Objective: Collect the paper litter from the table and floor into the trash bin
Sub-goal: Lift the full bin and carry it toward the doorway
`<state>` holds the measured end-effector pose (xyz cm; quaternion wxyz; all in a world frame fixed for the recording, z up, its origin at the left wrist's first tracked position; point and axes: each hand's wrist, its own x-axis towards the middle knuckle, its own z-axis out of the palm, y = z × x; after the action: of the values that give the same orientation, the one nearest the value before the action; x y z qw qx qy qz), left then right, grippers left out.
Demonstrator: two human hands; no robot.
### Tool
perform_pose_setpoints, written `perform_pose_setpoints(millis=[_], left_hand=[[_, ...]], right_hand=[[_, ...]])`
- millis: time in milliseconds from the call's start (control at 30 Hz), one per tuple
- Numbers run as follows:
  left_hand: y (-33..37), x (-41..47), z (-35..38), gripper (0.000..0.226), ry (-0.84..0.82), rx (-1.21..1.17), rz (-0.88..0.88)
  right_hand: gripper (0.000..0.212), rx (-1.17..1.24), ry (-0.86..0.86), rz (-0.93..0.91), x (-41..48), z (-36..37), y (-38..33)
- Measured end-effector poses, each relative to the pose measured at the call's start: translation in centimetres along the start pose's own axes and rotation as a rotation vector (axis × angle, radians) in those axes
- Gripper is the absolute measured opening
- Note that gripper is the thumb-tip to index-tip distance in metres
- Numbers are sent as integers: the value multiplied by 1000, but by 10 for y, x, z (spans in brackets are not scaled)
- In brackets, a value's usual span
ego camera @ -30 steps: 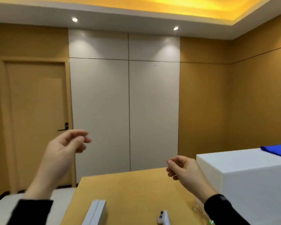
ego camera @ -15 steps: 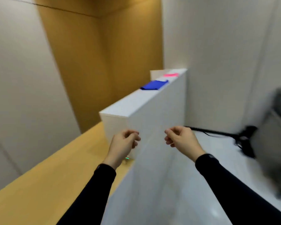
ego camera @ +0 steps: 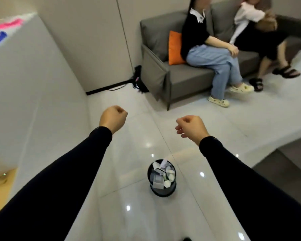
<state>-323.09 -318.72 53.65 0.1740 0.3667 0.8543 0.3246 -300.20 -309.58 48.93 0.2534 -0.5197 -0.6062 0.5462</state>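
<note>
A black round trash bin (ego camera: 162, 193) stands on the glossy white floor between my outstretched arms, below my hands. It holds several pieces of white and grey paper litter (ego camera: 159, 178). My left hand (ego camera: 113, 119) is curled into a fist in the air above the floor and holds nothing that I can see. My right hand (ego camera: 191, 127) hangs loosely curled, fingers pointing left, and is also empty. No loose paper shows on the floor around the bin.
A tall white counter (ego camera: 33, 84) fills the left side, with a strip of wooden table (ego camera: 0, 188) behind it. A grey sofa (ego camera: 186, 75) with an orange cushion (ego camera: 175, 47) and two seated persons stands at the back right. Black cables (ego camera: 137, 80) lie by the wall.
My view has swung right and down, from the wall and wooden table to the floor, bringing the bin and sofa into sight. Both hands stay raised and empty.
</note>
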Motion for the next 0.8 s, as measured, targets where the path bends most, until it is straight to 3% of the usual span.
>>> perform_pose_setpoints(millis=[167, 333, 567, 667, 800], left_hand=[[-38, -6, 70, 19, -208, 127, -83], [-67, 27, 102, 18, -159, 188, -139], [-178, 87, 159, 17, -228, 535, -225], [-243, 108, 179, 21, -392, 706, -286], [-325, 128, 206, 22, -459, 795, -320]], right_hand=[[15, 66, -4, 171, 6, 3, 56], [17, 104, 20, 319, 22, 26, 106], [13, 120, 109, 509, 68, 84, 207], [26, 116, 191, 618, 87, 111, 263], [44, 131, 268, 824, 106, 150, 336]])
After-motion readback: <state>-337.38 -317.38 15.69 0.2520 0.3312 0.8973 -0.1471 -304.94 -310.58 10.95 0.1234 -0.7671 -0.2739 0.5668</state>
